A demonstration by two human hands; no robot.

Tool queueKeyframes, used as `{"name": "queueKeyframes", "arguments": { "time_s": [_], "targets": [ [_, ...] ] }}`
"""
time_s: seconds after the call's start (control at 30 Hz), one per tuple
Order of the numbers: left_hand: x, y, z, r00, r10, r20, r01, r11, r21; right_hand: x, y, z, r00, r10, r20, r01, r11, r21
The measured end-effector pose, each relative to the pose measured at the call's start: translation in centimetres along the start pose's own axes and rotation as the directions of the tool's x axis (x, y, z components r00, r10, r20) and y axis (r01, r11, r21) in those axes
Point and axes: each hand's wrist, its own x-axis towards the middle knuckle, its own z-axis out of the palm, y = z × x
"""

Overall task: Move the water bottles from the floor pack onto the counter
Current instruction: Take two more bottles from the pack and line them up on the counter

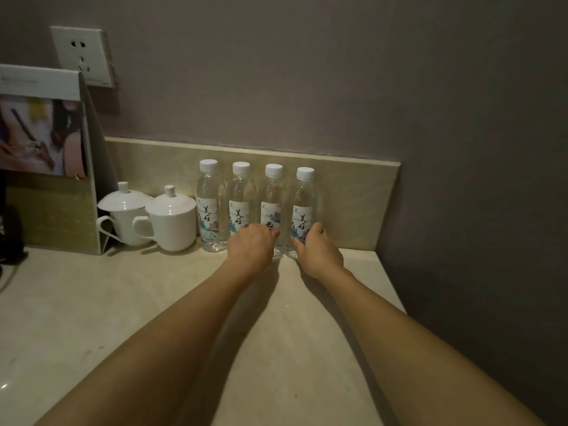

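Four water bottles [256, 207] stand upright in a row at the far edge of the bench [123, 302], against the low backsplash [353, 195], caps on and labels facing near. The left hand [250, 245] has its fingers curled around the base of the second bottle from the left, and the right hand [318, 249] wraps the base of the rightmost bottle. Just left of the row sit two lidded white cups [153, 216], then a standing card [46, 155] below a wall socket [83, 55].
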Motion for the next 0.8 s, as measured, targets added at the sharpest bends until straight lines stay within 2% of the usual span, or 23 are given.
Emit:
{"name": "queueKeyframes", "arguments": {
  "time_s": [0.3, 0.8],
  "targets": [
    [-0.5, -0.2, 0.8, 1.000, 0.015, -0.013, -0.015, 0.999, 0.031, 0.0, -0.1, -0.1, 1.000, 0.028, 0.013, -0.028, 1.000, 0.009],
    [0.0, -0.8, 2.6, 0.998, 0.003, -0.067, -0.005, 1.000, -0.031, 0.1, 0.6, 0.1, 1.000, -0.020, -0.007, 0.021, 0.999, 0.034]
  ]
}}
